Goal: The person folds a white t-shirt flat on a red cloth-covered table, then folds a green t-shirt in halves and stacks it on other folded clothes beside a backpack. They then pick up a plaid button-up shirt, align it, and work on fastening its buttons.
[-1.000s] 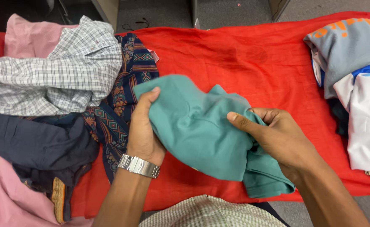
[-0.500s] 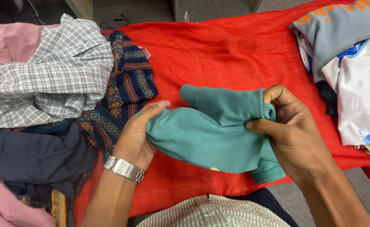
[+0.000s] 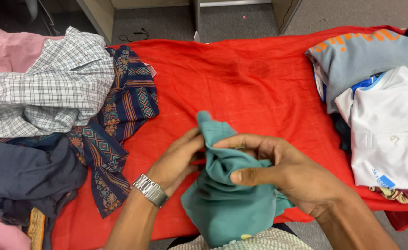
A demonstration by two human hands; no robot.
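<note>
Teal garment [image 3: 222, 203] bunched between both hands, long axis toward the body; left hand [image 3: 178, 159] and right hand [image 3: 282, 173] both grip it.

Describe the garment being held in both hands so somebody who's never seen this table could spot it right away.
Start at the red cloth covering the table, with heaps of clothes at both ends. At its near edge, in the middle, the left hand and right hand bunch up a teal garment. It is the only plain teal piece, and the only one off the piles.
</note>
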